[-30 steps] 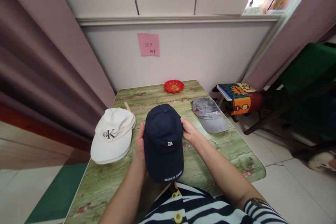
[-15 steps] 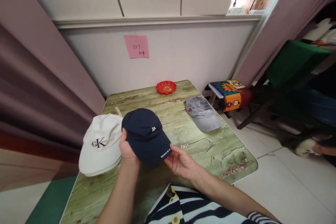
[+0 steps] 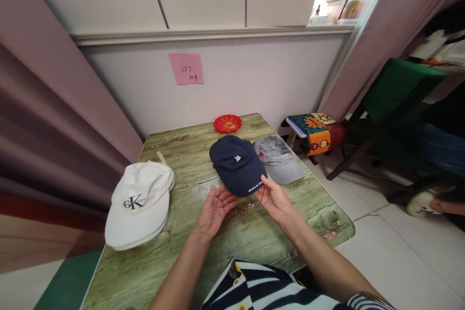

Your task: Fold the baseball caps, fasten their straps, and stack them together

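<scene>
Navy cap (image 3: 236,162): pinched at brim by right hand (image 3: 275,198), beside gray cap (image 3: 279,157); near left hand (image 3: 214,210), spread, palm up.

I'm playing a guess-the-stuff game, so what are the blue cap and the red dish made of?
The navy cap looks like soft, matte cloth, maybe cotton: its top bends in gentle folds and nothing on it shines. The red dish seems to be smooth, glossy plastic, judging by its bright shine and wavy moulded rim, though painted metal is possible.
</scene>
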A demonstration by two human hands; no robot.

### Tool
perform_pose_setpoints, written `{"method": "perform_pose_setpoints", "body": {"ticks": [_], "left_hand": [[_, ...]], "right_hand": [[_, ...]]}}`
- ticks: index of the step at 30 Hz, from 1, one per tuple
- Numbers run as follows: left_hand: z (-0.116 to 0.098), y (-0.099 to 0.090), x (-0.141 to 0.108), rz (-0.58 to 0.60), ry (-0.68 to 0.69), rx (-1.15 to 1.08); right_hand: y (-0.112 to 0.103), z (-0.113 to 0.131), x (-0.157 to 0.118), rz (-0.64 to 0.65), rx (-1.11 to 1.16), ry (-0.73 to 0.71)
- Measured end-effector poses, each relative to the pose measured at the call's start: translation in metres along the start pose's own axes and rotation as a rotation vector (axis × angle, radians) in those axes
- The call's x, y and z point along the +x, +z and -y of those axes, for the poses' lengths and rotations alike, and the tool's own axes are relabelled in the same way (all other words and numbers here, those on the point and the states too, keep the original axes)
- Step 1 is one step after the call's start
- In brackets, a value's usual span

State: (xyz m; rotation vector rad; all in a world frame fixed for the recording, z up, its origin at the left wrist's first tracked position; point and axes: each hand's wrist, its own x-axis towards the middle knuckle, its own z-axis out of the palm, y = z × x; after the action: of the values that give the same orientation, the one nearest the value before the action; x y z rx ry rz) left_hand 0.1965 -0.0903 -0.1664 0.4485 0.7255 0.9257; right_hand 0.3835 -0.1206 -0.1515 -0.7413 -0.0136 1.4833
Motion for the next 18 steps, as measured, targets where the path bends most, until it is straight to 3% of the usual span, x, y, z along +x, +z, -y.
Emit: {"method": "perform_pose_setpoints", "body": {"ticks": [5,10,18], "left_hand": [[-0.009,0.015,0.002,-0.131,0.184,-0.002],[-0.027,0.015,-0.008,-0.095,0.187,0.107],[-0.028,0.021,-0.016,-0.164,0.314,0.190]], "right_hand": [[0.001,-0.023,-0.014,0.065,-0.029,0.111],[0.004,-0.026,-0.024,0.207,-0.097,0.148],[0.010,-0.030,-0.023,0.108,-0.299,-0.063]]}}
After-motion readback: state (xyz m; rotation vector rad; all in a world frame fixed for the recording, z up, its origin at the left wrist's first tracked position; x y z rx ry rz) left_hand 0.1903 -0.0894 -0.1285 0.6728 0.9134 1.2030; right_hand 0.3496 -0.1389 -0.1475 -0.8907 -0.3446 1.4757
